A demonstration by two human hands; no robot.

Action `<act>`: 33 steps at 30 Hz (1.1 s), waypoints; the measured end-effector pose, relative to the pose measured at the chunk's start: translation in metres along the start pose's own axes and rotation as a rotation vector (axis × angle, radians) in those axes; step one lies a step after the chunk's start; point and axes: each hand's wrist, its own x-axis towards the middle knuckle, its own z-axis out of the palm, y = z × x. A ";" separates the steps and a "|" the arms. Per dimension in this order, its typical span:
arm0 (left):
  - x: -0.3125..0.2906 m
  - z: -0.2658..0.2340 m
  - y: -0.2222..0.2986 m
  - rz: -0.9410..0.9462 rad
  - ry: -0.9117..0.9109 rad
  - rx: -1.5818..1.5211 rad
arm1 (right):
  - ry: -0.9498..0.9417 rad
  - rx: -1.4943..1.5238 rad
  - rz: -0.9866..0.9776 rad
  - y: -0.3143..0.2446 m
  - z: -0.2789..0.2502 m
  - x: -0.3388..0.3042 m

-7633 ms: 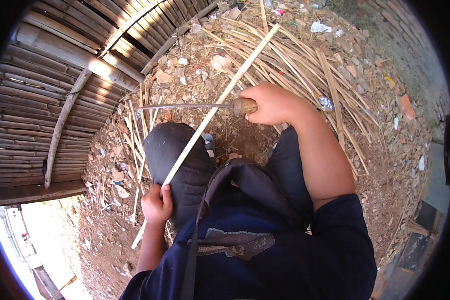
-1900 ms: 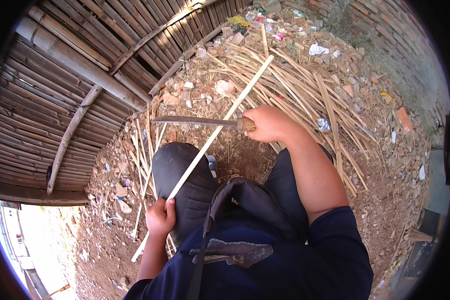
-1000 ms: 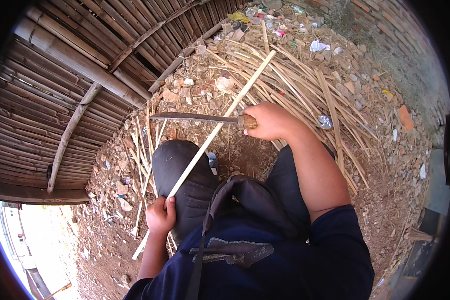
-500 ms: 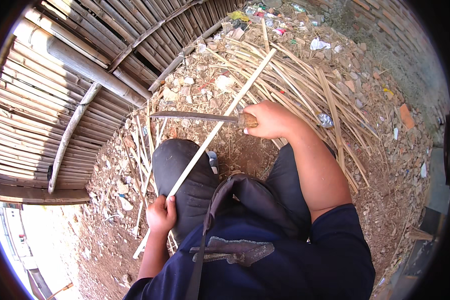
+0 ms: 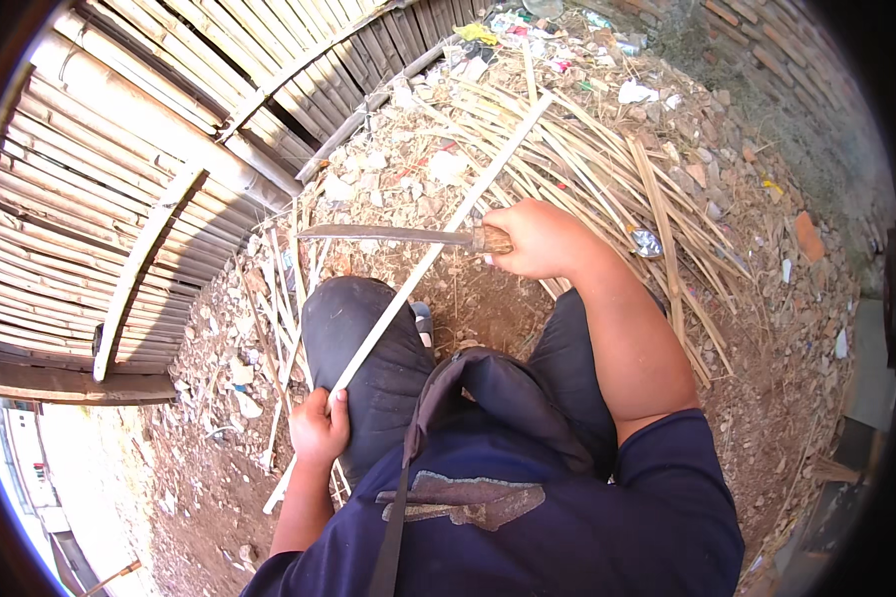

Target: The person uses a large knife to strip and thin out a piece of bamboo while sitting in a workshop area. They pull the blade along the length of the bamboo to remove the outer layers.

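Observation:
A long pale bamboo strip (image 5: pixel 392 310) slants over my bent left knee, its far end pointing up and to the right. Near its lower end my left hand (image 5: pixel 320 426) is closed round it, thumb on top. My right hand (image 5: pixel 540 240) grips the wooden handle of a machete (image 5: pixel 388 233). The dark blade points left and lies across the strip, beyond my knees. Whether the edge bites into the strip, I cannot tell.
A heap of split bamboo strips (image 5: pixel 607 184) lies on the stony ground ahead to the right. More strips (image 5: pixel 281 338) lie beside my left leg. A bamboo-slat wall (image 5: pixel 90 209) rises at left, a brick wall (image 5: pixel 786 70) at far right. Litter is scattered at the back.
My hands, the machete and the strip hold almost the same place. Brighter light falls on the slat wall and ground.

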 end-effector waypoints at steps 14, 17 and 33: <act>0.004 -0.006 0.009 -0.045 -0.048 -0.037 | 0.146 0.083 0.036 0.035 0.008 0.018; 0.004 -0.009 0.009 -0.067 -0.068 -0.029 | 0.132 0.043 0.067 0.027 0.006 0.019; 0.004 -0.006 -0.001 -0.035 -0.066 -0.031 | 0.110 -0.107 -0.046 -0.003 0.014 0.011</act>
